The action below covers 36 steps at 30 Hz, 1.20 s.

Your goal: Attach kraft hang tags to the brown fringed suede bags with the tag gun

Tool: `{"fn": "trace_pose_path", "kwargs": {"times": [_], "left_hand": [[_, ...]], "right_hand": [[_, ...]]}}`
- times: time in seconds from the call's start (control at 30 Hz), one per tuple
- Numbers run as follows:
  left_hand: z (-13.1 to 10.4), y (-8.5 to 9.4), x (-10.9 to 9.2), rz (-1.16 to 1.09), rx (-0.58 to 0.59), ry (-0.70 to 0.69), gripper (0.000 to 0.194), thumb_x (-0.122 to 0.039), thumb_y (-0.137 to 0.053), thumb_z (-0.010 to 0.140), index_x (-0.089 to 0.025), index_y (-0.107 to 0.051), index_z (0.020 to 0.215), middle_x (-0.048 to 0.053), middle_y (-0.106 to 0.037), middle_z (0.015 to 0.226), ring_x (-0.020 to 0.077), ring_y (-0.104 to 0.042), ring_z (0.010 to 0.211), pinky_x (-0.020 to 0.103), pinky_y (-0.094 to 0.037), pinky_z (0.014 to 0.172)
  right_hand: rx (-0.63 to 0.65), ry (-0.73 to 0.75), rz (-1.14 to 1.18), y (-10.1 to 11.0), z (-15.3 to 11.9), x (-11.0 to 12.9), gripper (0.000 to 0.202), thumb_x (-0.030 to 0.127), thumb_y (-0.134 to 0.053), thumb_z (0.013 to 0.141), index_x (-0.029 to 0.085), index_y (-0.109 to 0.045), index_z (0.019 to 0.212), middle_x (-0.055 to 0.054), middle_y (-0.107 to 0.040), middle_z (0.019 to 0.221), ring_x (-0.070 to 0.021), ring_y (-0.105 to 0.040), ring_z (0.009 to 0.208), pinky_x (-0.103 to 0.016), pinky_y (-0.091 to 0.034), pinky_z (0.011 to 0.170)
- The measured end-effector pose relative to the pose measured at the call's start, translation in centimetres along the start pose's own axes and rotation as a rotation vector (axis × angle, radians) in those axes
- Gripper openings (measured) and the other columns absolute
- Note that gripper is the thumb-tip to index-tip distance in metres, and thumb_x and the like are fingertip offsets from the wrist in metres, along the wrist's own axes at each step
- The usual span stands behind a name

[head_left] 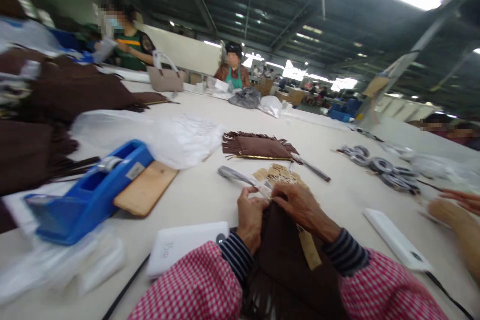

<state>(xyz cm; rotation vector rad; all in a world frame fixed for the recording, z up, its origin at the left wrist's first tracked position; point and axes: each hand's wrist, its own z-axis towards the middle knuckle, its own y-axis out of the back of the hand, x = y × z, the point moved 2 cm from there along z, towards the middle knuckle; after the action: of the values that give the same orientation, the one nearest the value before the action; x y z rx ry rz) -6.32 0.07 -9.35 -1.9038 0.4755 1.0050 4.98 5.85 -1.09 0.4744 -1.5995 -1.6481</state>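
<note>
In front of me is a dark brown fringed bag (pixel 288 255), its fringe hanging at the left side. My left hand (pixel 250 215) pinches at the bag's upper corner, where a strap in greyish wrapping (pixel 237 175) sticks out to the upper left. My right hand (pixel 302 207) has its fingers closed on the same corner, almost touching the left fingertips. What lies between the fingertips is mostly hidden. A kraft paper tag (pixel 310 251) hangs below my right wrist against the bag. Just beyond my hands lies a pile of kraft tags with white strings (pixel 283 174).
Another fringed brown pouch (pixel 262 147) lies farther out. At left are a blue tape dispenser (pixel 93 190), a tan board (pixel 147 189), white plastic bags (pixel 161 135) and a white device (pixel 187 245). At right are wrapped coils (pixel 382 165), a second white device (pixel 397 240) and a co-worker's hand (pixel 450 212).
</note>
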Motion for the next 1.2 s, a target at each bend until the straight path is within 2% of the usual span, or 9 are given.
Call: {"fn": "trace_pose_path", "kwargs": {"times": [0.13, 0.27, 0.4, 0.53, 0.67, 0.8, 0.9, 1.03, 1.2], "left_hand": [[0.7, 0.0, 0.8, 0.139, -0.096, -0.128, 0.041, -0.008, -0.073, 0.061, -0.022, -0.056, 0.096, 0.004, -0.065, 0.072, 0.0219, -0.064, 0.075, 0.031, -0.044, 0.071], [-0.1, -0.2, -0.1, 0.391, -0.157, -0.261, 0.036, -0.014, -0.069, 0.075, -0.022, -0.056, 0.108, 0.010, -0.067, 0.085, 0.0272, -0.064, 0.093, 0.034, -0.041, 0.084], [-1.6, -0.6, -2.3, 0.605, -0.102, -0.358, 0.035, -0.011, -0.059, 0.083, -0.023, -0.050, 0.115, 0.010, -0.068, 0.090, 0.0240, -0.063, 0.087, 0.032, -0.040, 0.082], [-1.4, -0.8, -3.7, 0.417, 0.026, -0.474, 0.030, -0.013, -0.063, 0.081, -0.025, -0.047, 0.104, 0.002, -0.064, 0.085, 0.0187, -0.062, 0.079, 0.028, -0.044, 0.075], [-0.4, -0.6, -3.8, 0.182, 0.084, -0.422, 0.034, -0.015, -0.068, 0.075, -0.023, -0.048, 0.101, -0.001, -0.063, 0.081, 0.0151, -0.061, 0.072, 0.024, -0.047, 0.066], [0.4, -0.1, -3.5, 0.058, 0.065, -0.241, 0.040, -0.019, -0.074, 0.069, -0.019, -0.054, 0.104, 0.004, -0.070, 0.088, 0.0176, -0.066, 0.077, 0.025, -0.050, 0.063], [0.7, 0.1, -2.9, 0.182, 0.113, -0.158, 0.031, -0.014, -0.074, 0.064, -0.015, -0.068, 0.094, 0.008, -0.073, 0.089, 0.0192, -0.066, 0.077, 0.026, -0.049, 0.062], [0.6, 0.1, -2.5, 0.407, 0.205, -0.213, 0.010, -0.017, -0.073, 0.067, -0.015, -0.077, 0.075, 0.008, -0.074, 0.078, 0.0185, -0.064, 0.070, 0.027, -0.046, 0.063], [0.6, 0.3, -2.6, 0.428, 0.198, -0.272, 0.013, -0.027, -0.072, 0.072, -0.016, -0.078, 0.073, 0.005, -0.074, 0.073, 0.0182, -0.063, 0.071, 0.028, -0.045, 0.068]], "right_hand": [[-0.010, 0.029, 0.127, -1.6, 0.2, -2.5, 0.014, 0.031, -0.058, 0.088, 0.027, -0.071, 0.086, -0.003, -0.072, 0.088, -0.0249, -0.065, 0.084, -0.036, -0.047, 0.075], [-0.071, 0.024, 0.237, -2.5, 0.7, -4.2, 0.019, 0.042, -0.060, 0.085, 0.029, -0.074, 0.088, -0.007, -0.072, 0.095, -0.0283, -0.065, 0.086, -0.041, -0.051, 0.076], [-0.078, -0.046, 0.335, -1.4, 0.5, -3.2, 0.026, 0.043, -0.059, 0.086, 0.025, -0.075, 0.095, -0.009, -0.072, 0.099, -0.0294, -0.064, 0.091, -0.041, -0.051, 0.074], [-0.007, -0.006, 0.470, 0.1, 0.9, -1.0, 0.023, 0.035, -0.062, 0.085, 0.020, -0.075, 0.095, -0.007, -0.072, 0.096, -0.0252, -0.063, 0.091, -0.037, -0.049, 0.080], [0.075, -0.033, 0.678, 0.0, 1.5, -0.3, 0.018, 0.031, -0.065, 0.084, 0.016, -0.073, 0.083, -0.002, -0.066, 0.077, -0.0163, -0.057, 0.074, -0.028, -0.044, 0.068], [0.003, -0.159, 0.849, -0.4, 1.4, -0.6, 0.022, 0.037, -0.070, 0.081, 0.015, -0.071, 0.080, 0.000, -0.061, 0.068, -0.0123, -0.051, 0.061, -0.024, -0.038, 0.055], [-0.069, -0.197, 0.906, -0.4, 1.3, -0.9, 0.025, 0.040, -0.072, 0.080, 0.015, -0.071, 0.079, -0.002, -0.063, 0.070, -0.0138, -0.054, 0.062, -0.024, -0.037, 0.052], [-0.101, -0.157, 0.921, -0.3, 1.4, -0.8, 0.021, 0.037, -0.073, 0.080, 0.015, -0.073, 0.078, -0.002, -0.064, 0.070, -0.0135, -0.054, 0.063, -0.024, -0.038, 0.054], [-0.150, -0.086, 0.906, -0.8, 1.8, -1.3, 0.018, 0.033, -0.073, 0.080, 0.015, -0.076, 0.081, -0.001, -0.065, 0.069, -0.0126, -0.054, 0.061, -0.024, -0.038, 0.054]]}}
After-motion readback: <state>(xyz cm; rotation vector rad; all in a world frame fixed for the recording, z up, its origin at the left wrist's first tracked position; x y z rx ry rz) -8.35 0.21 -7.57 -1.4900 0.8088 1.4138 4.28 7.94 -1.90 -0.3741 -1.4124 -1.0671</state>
